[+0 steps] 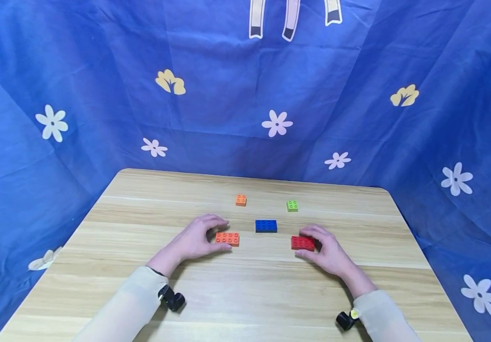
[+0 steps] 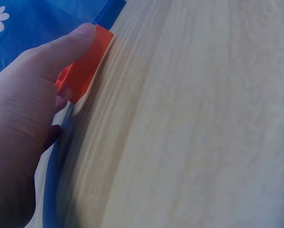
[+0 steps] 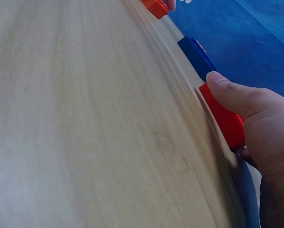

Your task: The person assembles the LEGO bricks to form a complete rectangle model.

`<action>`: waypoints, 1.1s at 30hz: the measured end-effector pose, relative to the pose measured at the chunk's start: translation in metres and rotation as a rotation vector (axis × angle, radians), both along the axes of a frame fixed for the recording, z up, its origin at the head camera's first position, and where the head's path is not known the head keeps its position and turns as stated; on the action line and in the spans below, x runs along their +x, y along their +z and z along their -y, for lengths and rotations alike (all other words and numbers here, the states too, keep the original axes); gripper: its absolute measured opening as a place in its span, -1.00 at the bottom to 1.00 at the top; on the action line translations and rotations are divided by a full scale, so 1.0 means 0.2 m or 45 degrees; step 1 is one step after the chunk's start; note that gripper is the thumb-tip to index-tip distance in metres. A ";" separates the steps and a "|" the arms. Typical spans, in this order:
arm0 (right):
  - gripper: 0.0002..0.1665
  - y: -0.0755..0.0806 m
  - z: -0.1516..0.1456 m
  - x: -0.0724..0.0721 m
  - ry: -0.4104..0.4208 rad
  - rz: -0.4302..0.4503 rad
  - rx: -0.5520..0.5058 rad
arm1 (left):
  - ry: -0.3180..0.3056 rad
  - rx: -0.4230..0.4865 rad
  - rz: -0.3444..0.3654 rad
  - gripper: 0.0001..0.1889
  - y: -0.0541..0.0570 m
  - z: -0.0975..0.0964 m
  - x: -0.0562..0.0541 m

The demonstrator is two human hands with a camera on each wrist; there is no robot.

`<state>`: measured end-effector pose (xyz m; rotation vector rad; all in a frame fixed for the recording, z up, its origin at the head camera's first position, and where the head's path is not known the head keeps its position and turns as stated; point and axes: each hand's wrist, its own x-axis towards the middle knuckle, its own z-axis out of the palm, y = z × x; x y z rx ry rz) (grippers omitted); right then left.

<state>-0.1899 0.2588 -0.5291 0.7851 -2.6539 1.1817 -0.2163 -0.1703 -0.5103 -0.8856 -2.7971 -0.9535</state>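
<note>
My left hand [image 1: 196, 237] is around a long orange brick [image 1: 227, 239], with its thumb along the near side. In the head view a gap shows between the brick's far side and the fingers. The left wrist view has the thumb in front of the orange brick [image 2: 87, 64]. To the right, my right hand [image 1: 324, 249] holds a red brick [image 1: 302, 243] between thumb and fingers, low at the tabletop. Its thumb covers part of the red brick [image 3: 222, 116] in the right wrist view, where the far fingers are mostly hidden. Between both hands lies a blue brick [image 1: 266, 226].
Farther back on the wooden table [image 1: 245, 294] sit a small orange brick [image 1: 240, 200] and a small lime green brick [image 1: 292, 205]. Blue cloth [image 1: 211, 118] with flower prints hangs behind the table and at its sides.
</note>
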 end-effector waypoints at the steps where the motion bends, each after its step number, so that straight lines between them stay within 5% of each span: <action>1: -0.33 0.00 0.00 0.00 0.001 0.002 -0.001 | -0.005 0.008 0.004 -0.13 0.00 0.00 0.00; 22: -0.56 -0.03 0.00 -0.01 0.019 -0.036 -0.059 | -0.096 0.033 -0.059 -0.39 -0.03 -0.02 -0.02; 33: -0.61 -0.02 0.00 -0.02 0.029 0.044 -0.115 | -0.101 0.084 -0.062 -0.54 -0.04 -0.02 -0.03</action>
